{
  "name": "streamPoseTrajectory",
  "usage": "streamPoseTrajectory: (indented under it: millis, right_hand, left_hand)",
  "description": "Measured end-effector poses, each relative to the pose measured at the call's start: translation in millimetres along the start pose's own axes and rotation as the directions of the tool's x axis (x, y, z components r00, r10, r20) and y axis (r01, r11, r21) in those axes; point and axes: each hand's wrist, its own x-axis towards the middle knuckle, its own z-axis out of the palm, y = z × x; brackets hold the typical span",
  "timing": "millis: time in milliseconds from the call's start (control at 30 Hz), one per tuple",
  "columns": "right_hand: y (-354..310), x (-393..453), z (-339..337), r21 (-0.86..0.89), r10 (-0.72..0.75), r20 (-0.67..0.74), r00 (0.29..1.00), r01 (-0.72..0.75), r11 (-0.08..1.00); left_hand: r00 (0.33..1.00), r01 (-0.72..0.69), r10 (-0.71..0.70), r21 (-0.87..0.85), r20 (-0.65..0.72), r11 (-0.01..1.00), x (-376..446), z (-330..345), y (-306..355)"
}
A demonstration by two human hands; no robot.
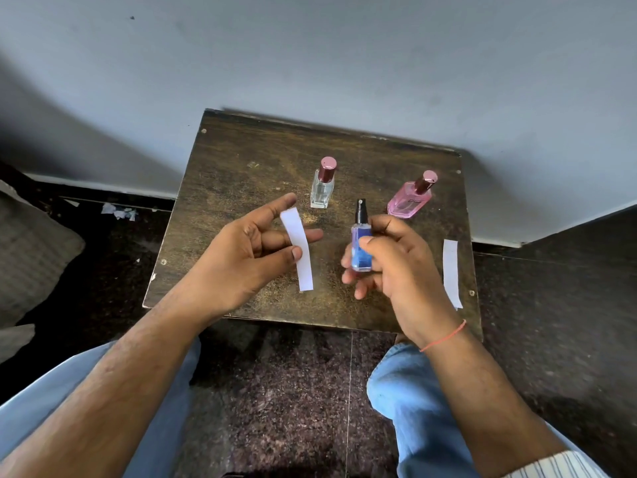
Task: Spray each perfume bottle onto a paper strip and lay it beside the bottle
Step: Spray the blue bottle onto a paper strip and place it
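Observation:
My left hand [256, 251] pinches a white paper strip [297, 248] between thumb and fingers, holding it upright over the small dark wooden table [241, 174]. My right hand [389, 260] grips a small blue spray bottle [361, 241] with a black nozzle, a little to the right of the strip. A clear bottle with a rose cap [323, 184] stands behind the strip. A pink bottle with a rose cap [412, 196] stands at the back right. A second white strip [451, 270] lies flat near the table's right edge.
The table stands against a grey wall. My knees in blue jeans [406, 384] are below the table's front edge. Paper scraps [119, 211] lie on the dark floor at the left, near a grey cushion [31, 246].

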Motion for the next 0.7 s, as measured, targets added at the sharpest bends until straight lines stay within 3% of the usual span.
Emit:
streamPoseTrajectory:
  millis: [100,200,467,700]
  right_hand:
    - [-9.5,-4.9,2.1,0.246,0.119,0.082,0.989,-0.136,0.96]
    - [-11.9,-7.0,2.0,0.345,0.183,0.164,0.969,-0.23,0.91]
    - [-12.6,-6.3,5.2,0.334,0.225,0.177,0.958,-0.274,0.902]
    - [-14.0,-6.1,7.3,0.231,0.166,0.136,0.977,-0.194,0.953]
  left_hand:
    - [1.0,0.006,-0.007,-0.032,-0.015,0.999,1.5,0.7,-1.7]
    - [1.0,0.011,-0.012,-0.032,-0.028,0.999,0.9,-0.3,0.2]
    - [0.998,0.057,-0.056,-0.044,0.012,0.997,-1.8,2.9,2.7]
    - [0.998,0.053,-0.055,-0.07,-0.033,0.996,-1.0,4.3,0.2]
